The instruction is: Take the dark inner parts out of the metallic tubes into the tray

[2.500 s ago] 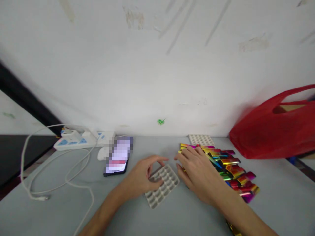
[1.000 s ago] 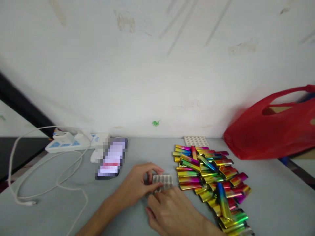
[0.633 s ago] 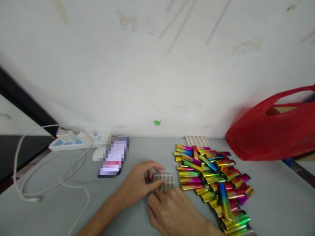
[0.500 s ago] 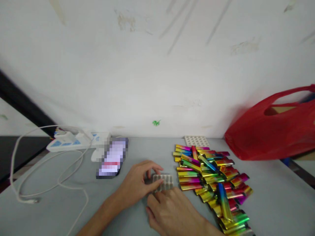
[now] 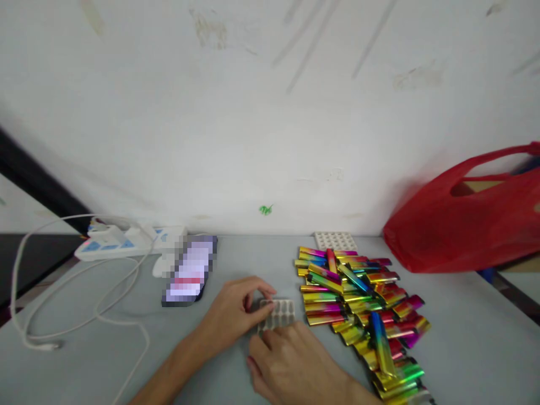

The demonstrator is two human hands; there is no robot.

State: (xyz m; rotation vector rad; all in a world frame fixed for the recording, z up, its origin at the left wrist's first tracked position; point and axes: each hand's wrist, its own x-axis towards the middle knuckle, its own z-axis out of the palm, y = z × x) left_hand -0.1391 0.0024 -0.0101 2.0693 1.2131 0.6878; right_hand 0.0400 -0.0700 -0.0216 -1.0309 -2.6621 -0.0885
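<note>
A small light grey tray (image 5: pixel 282 310) with rows of round-ended hollows lies on the table in front of me. My left hand (image 5: pixel 242 306) grips its left side, thumb over the top and fingers at the far corner. My right hand (image 5: pixel 287 357) is closed at the tray's near edge, knuckles up and fingers curled under. Its fingertips are hidden, so anything in them does not show. Just right of the tray spreads a pile of shiny, multicoloured metallic pieces (image 5: pixel 352 289) that look like lighter cases.
A second white tray with holes (image 5: pixel 335 241) lies by the wall behind the pile. At the left are a phone (image 5: pixel 192 273), a power strip (image 5: pixel 126 247) and a looping white cable (image 5: pixel 97 309). A red bag (image 5: pixel 459 225) stands at the far right.
The whole view has shifted slightly. Both hands stay at the tray in nearly the same pose, and a little more of the tray's near-left part shows.
</note>
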